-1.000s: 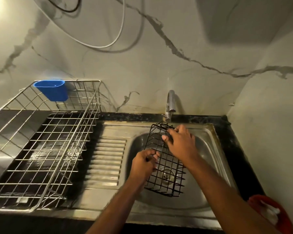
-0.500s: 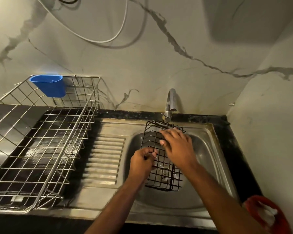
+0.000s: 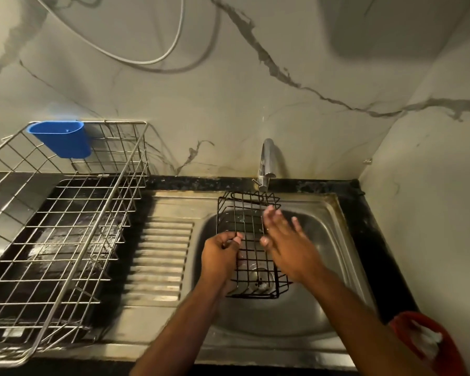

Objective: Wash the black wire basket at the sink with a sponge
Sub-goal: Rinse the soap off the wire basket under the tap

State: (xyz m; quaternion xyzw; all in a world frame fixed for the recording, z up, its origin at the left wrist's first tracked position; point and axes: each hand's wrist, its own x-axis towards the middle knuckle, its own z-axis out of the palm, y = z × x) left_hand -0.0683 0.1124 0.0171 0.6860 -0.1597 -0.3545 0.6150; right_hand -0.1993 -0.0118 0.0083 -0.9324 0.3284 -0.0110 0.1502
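Black wire basket [image 3: 248,240]: over sink [image 3: 329,267], under tap [image 3: 266,164]. Left hand [image 3: 219,253]: grip curled on basket wire. Right hand [image 3: 285,240]: fingers straight against basket, holding nothing.

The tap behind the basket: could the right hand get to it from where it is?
Probably yes. The right hand is open beside the black wire basket, holding nothing, and the tap stands just beyond the basket's far end with nothing between them.
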